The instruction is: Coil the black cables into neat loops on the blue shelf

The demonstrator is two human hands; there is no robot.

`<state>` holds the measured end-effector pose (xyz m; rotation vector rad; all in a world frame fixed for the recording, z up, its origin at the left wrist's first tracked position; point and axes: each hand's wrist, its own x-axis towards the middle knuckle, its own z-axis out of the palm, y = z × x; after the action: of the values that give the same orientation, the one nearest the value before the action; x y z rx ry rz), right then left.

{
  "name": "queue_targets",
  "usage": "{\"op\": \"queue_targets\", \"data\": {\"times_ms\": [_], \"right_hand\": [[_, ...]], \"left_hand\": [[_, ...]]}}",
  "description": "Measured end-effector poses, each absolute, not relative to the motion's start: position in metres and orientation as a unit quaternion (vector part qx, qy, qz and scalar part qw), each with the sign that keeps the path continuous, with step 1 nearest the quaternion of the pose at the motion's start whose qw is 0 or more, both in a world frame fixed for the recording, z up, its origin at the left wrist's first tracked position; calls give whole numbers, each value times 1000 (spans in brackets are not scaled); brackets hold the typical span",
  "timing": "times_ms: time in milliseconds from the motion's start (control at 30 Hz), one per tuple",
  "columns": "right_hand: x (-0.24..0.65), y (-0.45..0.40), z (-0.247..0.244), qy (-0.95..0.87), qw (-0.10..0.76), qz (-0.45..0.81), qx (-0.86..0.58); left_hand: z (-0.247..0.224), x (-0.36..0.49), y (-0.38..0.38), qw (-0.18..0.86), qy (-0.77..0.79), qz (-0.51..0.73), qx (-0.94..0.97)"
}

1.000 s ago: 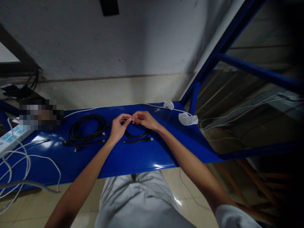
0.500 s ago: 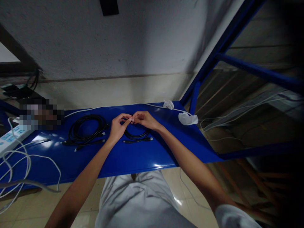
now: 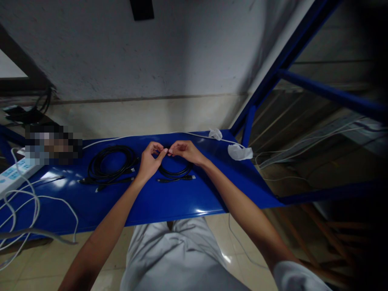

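Note:
My left hand (image 3: pixel 151 160) and my right hand (image 3: pixel 186 152) meet fingertip to fingertip over the far part of a small coiled black cable (image 3: pixel 175 176). Both hands have thumb and fingers pinched together; whatever lies between them is too small to make out. The near part of that coil and its connector ends show below the hands, on the blue table (image 3: pixel 176 202). Left of my left hand lies a larger coiled black cable (image 3: pixel 110 163) with several plug ends.
A white power strip (image 3: pixel 13 176) and tangled white cables (image 3: pixel 38 202) occupy the left end. Two crumpled white pieces (image 3: pixel 240 152) lie at the right, beside a thin white cable along the back edge. Blue frame bars (image 3: pixel 249 125) rise at the right.
My fingertips have drawn slightly apart, and my left hand has shifted a little left and up. The cables on the table look unmoved.

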<state>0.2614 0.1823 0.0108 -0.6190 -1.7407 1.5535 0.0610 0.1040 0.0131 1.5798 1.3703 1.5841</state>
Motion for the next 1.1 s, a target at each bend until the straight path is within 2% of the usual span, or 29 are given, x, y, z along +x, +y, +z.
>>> {"op": "queue_targets", "data": {"times_ms": [100,267,467,600,700,833,1100], "right_hand": [[263,187,10,-671,381,582,-255],[269,186,20,-686,424,515,-291],[286,132,43,-686,453,463,-332],[302,70,39,-646,465,471,-381],[306,30,24,-599,477,479,-430],[302,7,1,-561,463,502,-468],[290,19,-8,-507,500,517,-475]], "left_hand": [[24,59,96,256,489,522,650],[25,61,85,303,403,305,808],[9,62,85,279,383,219,853],[11,61,82,247,393,183,867],[12,63,81,238,402,186,864],[13,71,80,251,413,252,838],[27,83,75,410,392,376,733]]}}
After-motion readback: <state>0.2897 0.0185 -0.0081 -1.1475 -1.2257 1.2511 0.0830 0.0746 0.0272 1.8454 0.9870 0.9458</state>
